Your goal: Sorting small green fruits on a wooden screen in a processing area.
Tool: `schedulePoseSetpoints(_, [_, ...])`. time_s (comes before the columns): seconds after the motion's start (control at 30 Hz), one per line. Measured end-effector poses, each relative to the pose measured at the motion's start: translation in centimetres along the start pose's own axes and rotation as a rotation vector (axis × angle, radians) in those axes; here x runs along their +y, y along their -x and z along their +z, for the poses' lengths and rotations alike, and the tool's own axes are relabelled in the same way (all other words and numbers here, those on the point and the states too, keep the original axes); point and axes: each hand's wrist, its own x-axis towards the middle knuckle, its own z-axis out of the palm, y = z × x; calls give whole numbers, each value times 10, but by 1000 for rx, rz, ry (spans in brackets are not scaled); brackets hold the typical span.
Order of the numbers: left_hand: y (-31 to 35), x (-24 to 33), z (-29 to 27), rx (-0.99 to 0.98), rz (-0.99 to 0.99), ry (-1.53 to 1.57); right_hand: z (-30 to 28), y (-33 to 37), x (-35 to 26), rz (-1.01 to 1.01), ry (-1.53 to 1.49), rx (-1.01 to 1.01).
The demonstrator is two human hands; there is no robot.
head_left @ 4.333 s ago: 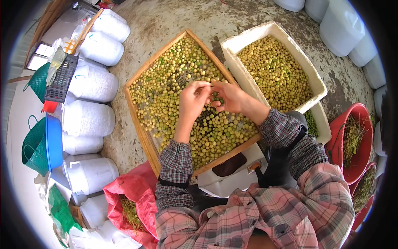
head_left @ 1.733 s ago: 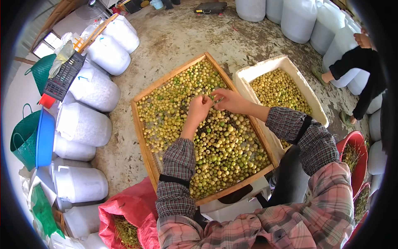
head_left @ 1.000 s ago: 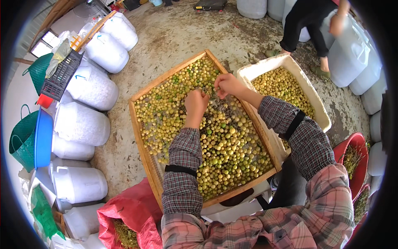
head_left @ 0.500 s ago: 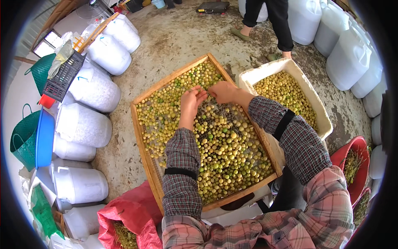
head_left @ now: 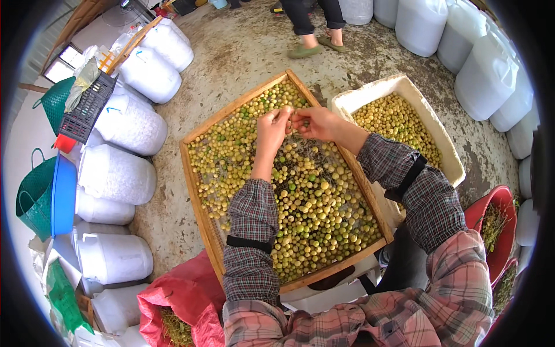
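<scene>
Above the far part of a wood-framed mesh tray (head_left: 200,231), my left hand (head_left: 272,132) and my right hand (head_left: 317,124) meet with the fingertips of each pinched together. Whatever sits between the fingers is too small to make out. Small round yellow-green fruits (head_left: 312,214) lie over the mesh below, thickest at the near right. Dark mesh shows through thinner patches just under my hands. Right of the tray stands a cream foam box (head_left: 454,156), partly filled with similar yellow fruits (head_left: 399,127). My right forearm crosses over the tray's right edge.
White plastic barrels (head_left: 118,173) line the left side, beside a blue basin (head_left: 62,194) and green baskets (head_left: 36,194). A red sack (head_left: 191,289) with stems lies at the lower left. At right are a red tub (head_left: 500,202) and jerrycans (head_left: 485,81). Another person's legs (head_left: 312,23) are beyond the tray.
My right hand has turned, so its fingers now show, and both hands have risen slightly and met at the fingertips. The other person has stepped left.
</scene>
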Motion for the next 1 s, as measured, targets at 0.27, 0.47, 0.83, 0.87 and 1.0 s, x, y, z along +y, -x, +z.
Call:
schedulePoseSetpoints(0.27, [-17,-59,0,-21,547,-818,-18,61,-21,-101,349,-26])
schedulePoseSetpoints(0.47, [-27,-49,6,-166,526,-998,-70,193,-35,-266,639,118])
schedulePoseSetpoints(0.83, [-45,-55,3,-157,543,-980,-221,390,122,-203,388,956])
schedulePoseSetpoints(0.87, [-42,-54,4,-148,486,-905,-234,394,143,-184,367,988])
schedulePoseSetpoints(1.0, [-25,-34,-5,-3,71,-404,-299,395,209,-86,232,1103])
